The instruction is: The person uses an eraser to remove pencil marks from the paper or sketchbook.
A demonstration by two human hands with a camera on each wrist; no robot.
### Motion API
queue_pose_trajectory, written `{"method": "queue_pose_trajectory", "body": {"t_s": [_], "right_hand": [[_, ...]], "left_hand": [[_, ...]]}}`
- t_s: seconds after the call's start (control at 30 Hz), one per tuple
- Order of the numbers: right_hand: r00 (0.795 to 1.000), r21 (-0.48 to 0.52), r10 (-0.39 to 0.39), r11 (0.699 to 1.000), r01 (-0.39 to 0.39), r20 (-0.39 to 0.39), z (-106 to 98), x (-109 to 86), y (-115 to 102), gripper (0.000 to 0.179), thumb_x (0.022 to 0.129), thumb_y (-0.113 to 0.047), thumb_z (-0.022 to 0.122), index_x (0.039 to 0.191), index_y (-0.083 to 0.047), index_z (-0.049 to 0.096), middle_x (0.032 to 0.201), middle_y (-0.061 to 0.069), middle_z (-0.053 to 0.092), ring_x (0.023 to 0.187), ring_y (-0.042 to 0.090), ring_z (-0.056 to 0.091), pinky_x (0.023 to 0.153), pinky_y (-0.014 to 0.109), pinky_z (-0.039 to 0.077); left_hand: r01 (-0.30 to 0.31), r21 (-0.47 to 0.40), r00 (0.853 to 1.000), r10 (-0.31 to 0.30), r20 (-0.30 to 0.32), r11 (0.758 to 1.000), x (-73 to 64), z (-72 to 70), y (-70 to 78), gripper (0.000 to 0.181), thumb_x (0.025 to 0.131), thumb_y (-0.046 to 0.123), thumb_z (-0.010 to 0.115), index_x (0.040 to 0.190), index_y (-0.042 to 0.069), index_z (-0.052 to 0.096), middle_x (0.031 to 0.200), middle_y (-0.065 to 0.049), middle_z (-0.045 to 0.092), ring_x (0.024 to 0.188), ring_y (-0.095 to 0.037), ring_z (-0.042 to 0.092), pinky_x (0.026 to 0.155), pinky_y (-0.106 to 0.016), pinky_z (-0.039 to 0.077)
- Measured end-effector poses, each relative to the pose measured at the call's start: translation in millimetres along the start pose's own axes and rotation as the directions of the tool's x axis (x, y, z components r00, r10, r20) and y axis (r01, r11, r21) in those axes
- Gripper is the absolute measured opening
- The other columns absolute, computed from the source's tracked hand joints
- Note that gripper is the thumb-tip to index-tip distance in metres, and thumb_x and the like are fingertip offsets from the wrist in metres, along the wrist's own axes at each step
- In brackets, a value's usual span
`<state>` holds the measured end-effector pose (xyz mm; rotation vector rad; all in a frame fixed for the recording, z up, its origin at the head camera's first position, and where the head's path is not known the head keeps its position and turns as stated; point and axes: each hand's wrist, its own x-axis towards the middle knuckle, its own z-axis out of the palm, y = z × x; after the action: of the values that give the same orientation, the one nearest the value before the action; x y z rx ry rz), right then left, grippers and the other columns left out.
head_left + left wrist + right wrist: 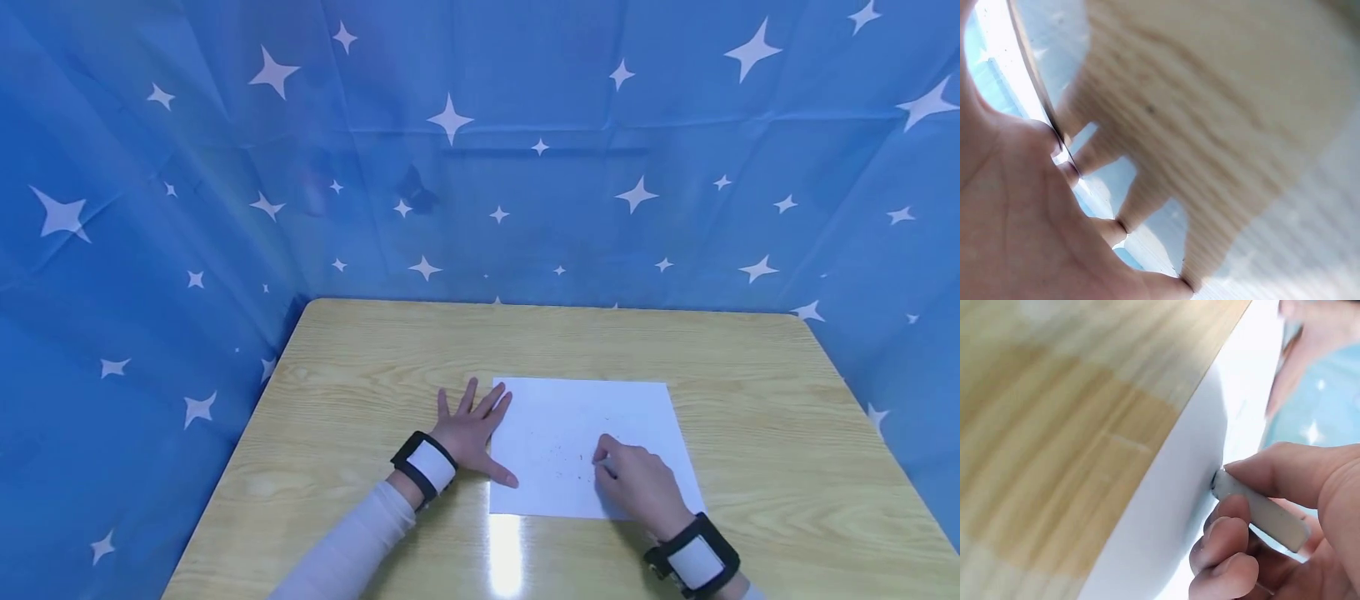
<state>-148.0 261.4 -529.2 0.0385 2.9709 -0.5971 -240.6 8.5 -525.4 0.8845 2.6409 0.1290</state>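
Note:
A white sheet of paper point(577, 404) lies on the wooden table, with small dark crumbs scattered over its middle. My left hand point(467, 435) is spread at the sheet's left edge, thumb and fingertips on the paper. In the left wrist view the palm is arched above the glossy tabletop. Over the right part of the sheet, my right hand point(643, 482) pinches a small whitish eraser point(1267, 517) between thumb and fingers. The eraser's darkened end meets the paper in the right wrist view.
The wooden table point(360, 367) extends around the sheet on all sides, with a bright light reflection near its front edge. A blue curtain with white stars point(487, 175) hangs behind the table and along its sides. Both wrists wear black straps point(693, 557).

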Motion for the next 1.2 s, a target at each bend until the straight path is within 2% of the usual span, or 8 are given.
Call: {"method": "queue_pose_trajectory", "body": {"t_s": [0.17,0.27,0.47,0.63,0.73,0.83,1.0,1.2], "right_hand": [[0.999,0.001,0.048,0.999,-0.048,-0.006,-11,-9.6,27,0.007,0.085,-0.016,0.069,0.091,-0.014,0.067,0.064,0.000,0.060,0.051,0.013,0.046,0.046,0.027,0.033],[1.000,-0.014,0.020,1.000,-0.020,-0.012,-12,-13.2,31,0.014,0.083,-0.018,0.072,0.097,-0.015,0.070,0.080,0.001,0.068,0.060,0.012,0.049,0.051,0.029,0.039],[0.994,-0.066,-0.067,0.996,0.062,-0.082,-10,-21.8,34,0.024,0.079,-0.010,0.076,0.102,-0.016,0.075,0.085,0.003,0.064,0.067,0.012,0.053,0.055,0.029,0.047],[0.986,-0.077,-0.111,0.992,0.102,-0.122,-8,-24.3,35,0.026,0.078,-0.009,0.076,0.102,-0.017,0.076,0.099,0.007,0.061,0.068,0.012,0.056,0.053,0.026,0.048],[0.978,-0.130,-0.137,0.985,0.117,-0.159,-8,-24.9,35,0.024,0.075,-0.011,0.079,0.098,-0.017,0.077,0.094,0.006,0.062,0.061,0.010,0.053,0.048,0.024,0.043],[0.962,-0.191,-0.173,0.973,0.133,-0.209,-9,-25.8,38,0.024,0.070,-0.014,0.083,0.093,-0.018,0.077,0.087,0.004,0.065,0.058,0.009,0.053,0.045,0.025,0.043],[0.946,-0.210,-0.203,0.966,0.151,-0.251,-10,-28.4,42,0.024,0.067,-0.017,0.085,0.089,-0.013,0.075,0.081,0.003,0.065,0.060,0.010,0.055,0.047,0.030,0.049],[0.931,-0.223,-0.232,0.960,0.172,-0.282,-9,-30.4,46,0.021,0.067,-0.017,0.085,0.085,-0.012,0.075,0.081,0.005,0.065,0.069,0.017,0.059,0.054,0.037,0.055]], "left_hand": [[0.002,0.010,1.000,-0.002,-0.008,1.000,-2.8,0.6,-1.2,0.132,0.055,0.085,0.063,0.156,0.020,0.009,0.163,0.001,0.002,0.142,-0.040,-0.008,0.103,-0.080,0.003],[0.000,-0.005,1.000,0.000,-0.012,1.000,-2.6,2.8,-1.4,0.131,0.055,0.084,0.064,0.156,0.019,0.011,0.163,0.000,0.003,0.142,-0.041,-0.007,0.104,-0.080,0.002],[-0.026,-0.035,0.999,0.025,-0.042,0.999,-5.0,9.5,-2.4,0.124,0.061,0.079,0.065,0.155,0.015,0.015,0.163,-0.010,0.004,0.142,-0.039,-0.007,0.109,-0.074,0.000],[-0.122,0.000,0.984,0.121,-0.129,0.993,-18.9,17.8,8.2,0.095,0.076,0.063,0.065,0.150,0.013,0.034,0.160,-0.014,0.018,0.143,-0.036,0.008,0.113,-0.064,0.020],[-0.183,0.087,0.963,0.196,-0.187,0.979,-28.5,21.9,22.5,0.070,0.084,0.047,0.066,0.142,0.014,0.047,0.152,-0.011,0.038,0.137,-0.031,0.031,0.105,-0.054,0.040],[-0.195,0.174,0.942,0.233,-0.240,0.965,-36.2,24.2,35.0,0.052,0.088,0.035,0.065,0.135,0.015,0.056,0.139,-0.007,0.054,0.124,-0.025,0.047,0.093,-0.044,0.052],[-0.159,0.220,0.940,0.216,-0.264,0.962,-42.0,27.4,44.8,0.043,0.092,0.030,0.060,0.132,0.013,0.058,0.134,-0.005,0.056,0.120,-0.021,0.050,0.089,-0.039,0.055],[-0.160,0.245,0.938,0.224,-0.263,0.956,-42.3,29.8,51.2,0.045,0.094,0.035,0.056,0.133,0.014,0.057,0.134,-0.006,0.056,0.121,-0.023,0.050,0.095,-0.039,0.051]]}}
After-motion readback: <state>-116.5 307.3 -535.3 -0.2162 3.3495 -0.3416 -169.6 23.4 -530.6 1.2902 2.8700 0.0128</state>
